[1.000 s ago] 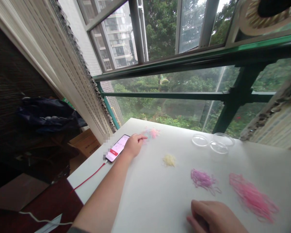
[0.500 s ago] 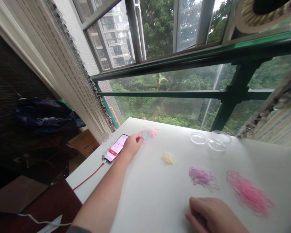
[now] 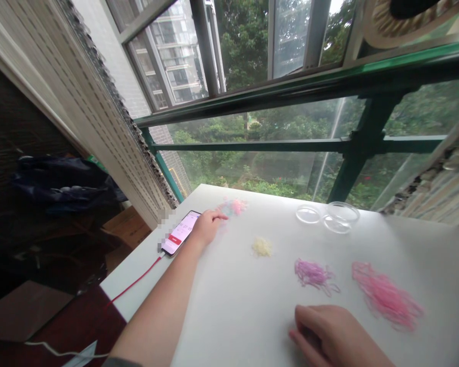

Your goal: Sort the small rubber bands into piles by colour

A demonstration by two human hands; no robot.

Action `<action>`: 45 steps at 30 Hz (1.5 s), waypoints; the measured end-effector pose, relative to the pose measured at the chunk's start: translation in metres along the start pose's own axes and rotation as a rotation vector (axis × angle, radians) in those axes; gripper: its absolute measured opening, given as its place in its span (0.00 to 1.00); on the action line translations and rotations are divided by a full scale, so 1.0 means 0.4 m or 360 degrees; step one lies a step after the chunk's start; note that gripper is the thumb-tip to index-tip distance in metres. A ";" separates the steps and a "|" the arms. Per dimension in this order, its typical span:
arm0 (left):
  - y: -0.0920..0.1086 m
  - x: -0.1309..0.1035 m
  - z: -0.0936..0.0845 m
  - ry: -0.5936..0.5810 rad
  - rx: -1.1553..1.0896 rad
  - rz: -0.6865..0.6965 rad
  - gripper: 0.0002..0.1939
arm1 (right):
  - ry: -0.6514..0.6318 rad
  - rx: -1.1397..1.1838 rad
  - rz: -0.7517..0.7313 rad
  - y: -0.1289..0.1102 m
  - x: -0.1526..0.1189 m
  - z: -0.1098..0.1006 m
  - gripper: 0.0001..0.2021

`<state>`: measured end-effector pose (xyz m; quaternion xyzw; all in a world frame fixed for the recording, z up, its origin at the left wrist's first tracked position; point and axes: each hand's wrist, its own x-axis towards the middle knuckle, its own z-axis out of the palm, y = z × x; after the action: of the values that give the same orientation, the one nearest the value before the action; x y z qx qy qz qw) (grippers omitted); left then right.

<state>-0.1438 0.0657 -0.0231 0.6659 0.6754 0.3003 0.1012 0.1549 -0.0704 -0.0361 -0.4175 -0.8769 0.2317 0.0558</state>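
Observation:
My left hand (image 3: 209,224) reaches to the far left part of the white table, beside a loose pile of pink and pale blue pieces (image 3: 235,206). Its index finger is stretched out at the pile's near edge, and nothing shows in it. Low in the view, my right hand (image 3: 327,329) rests with curled fingers; whatever they hold, if anything, is hidden. Beyond it lie a purple bundle of strands (image 3: 313,274) and, to the right, a pink bundle (image 3: 388,295). A small pale yellow pile (image 3: 262,247) sits between the hands.
A phone (image 3: 181,233) with a red cable (image 3: 137,281) lies left of my left hand. Several clear round dishes (image 3: 308,214) are at the back of the white table (image 3: 229,316). Behind it stand a green railing (image 3: 252,147) and windows; a curtain (image 3: 99,117) hangs left.
The fingers of my left hand have opened from a pinch, with the index finger now extended. The whole view has shifted slightly; my right hand keeps its curled pose.

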 end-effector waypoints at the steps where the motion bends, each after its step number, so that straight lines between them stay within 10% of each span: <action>1: -0.002 0.001 0.001 0.0010 -0.0017 0.0006 0.17 | -0.0003 0.0007 0.0000 0.001 0.000 0.000 0.12; 10: 0.023 -0.017 0.005 0.0095 -0.0261 0.0165 0.13 | 0.0052 0.0066 -0.0009 0.003 0.000 0.002 0.12; 25: 0.132 -0.082 0.034 -0.0335 -0.0273 0.0568 0.09 | 0.0196 0.0162 0.0007 -0.002 -0.008 -0.004 0.10; 45: 0.140 -0.085 0.046 -0.0451 -0.0259 0.0592 0.13 | 0.0232 0.0095 -0.0052 -0.004 -0.011 -0.008 0.09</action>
<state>-0.0837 0.0341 -0.0164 0.8039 0.4940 0.2707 0.1912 0.1576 -0.0732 -0.0321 -0.4170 -0.8699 0.2258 0.1358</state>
